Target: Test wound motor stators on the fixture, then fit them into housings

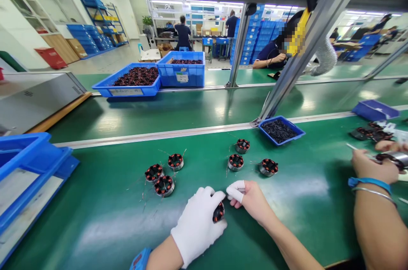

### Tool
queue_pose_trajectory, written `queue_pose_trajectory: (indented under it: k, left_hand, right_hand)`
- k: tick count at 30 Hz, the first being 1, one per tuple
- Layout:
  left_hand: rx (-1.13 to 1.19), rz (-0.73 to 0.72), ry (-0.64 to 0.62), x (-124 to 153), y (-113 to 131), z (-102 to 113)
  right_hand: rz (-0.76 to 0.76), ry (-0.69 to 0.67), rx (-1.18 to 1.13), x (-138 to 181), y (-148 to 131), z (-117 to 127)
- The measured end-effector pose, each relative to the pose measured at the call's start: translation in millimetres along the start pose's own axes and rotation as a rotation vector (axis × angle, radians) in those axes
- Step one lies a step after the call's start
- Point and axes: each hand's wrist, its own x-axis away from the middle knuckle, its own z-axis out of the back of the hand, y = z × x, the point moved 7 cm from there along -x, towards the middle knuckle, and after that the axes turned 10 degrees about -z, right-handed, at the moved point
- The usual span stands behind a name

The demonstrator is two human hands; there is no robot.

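Note:
My left hand (197, 223), in a white glove, is closed around a small round wound coil part (218, 212) with red and black windings, held just above the green bench mat (105, 215). My right hand (247, 198) is bare with a white cot on one finger; its fingers are curled and pinched close to the left hand's fingertips, beside the part. What the pinch holds is too small to see. Three like parts (164, 185) lie to the left ahead, and three more (236, 161) lie to the right ahead.
A small blue tray of dark pieces (281, 130) sits ahead right. Blue bins (25, 176) stand at the left edge. A co-worker's arm and hands (371, 168) work at the right. Blue crates (181, 69) of parts sit beyond the conveyor belt (191, 108).

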Motion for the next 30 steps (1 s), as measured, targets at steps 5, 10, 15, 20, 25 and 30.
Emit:
queue_pose_trajectory:
  k: [5, 10, 15, 20, 25, 30]
  left_hand:
    - [0.004, 0.004, 0.014, 0.4, -0.6, 0.2]
    - [-0.001, 0.006, 0.01, -0.3, 0.6, 1.3]
    - [0.031, 0.011, -0.014, -0.2, 1.9, -0.4]
    - [0.11, 0.204, -0.054, 2.7, -10.3, -10.0]
    - [0.116, 0.291, -0.042, 5.6, -17.8, -14.4]
    - [0.129, 0.273, -0.042, 5.7, -18.0, -16.3]
  right_hand:
    - [0.33, 0.149, 0.32, 23.0, -22.7, 14.1]
    - [0.566, 0.221, 0.6, 36.2, -31.0, 1.0]
    - [0.649, 0.309, 0.873, 31.3, -24.1, -12.3]
    - [0.666, 0.239, 0.815, 19.1, -32.8, -28.3]
    - [0.533, -0.097, 0.479, 14.6, -45.0, -34.5]
    - [0.409, -0.165, 0.326, 10.2, -36.7, -30.4]
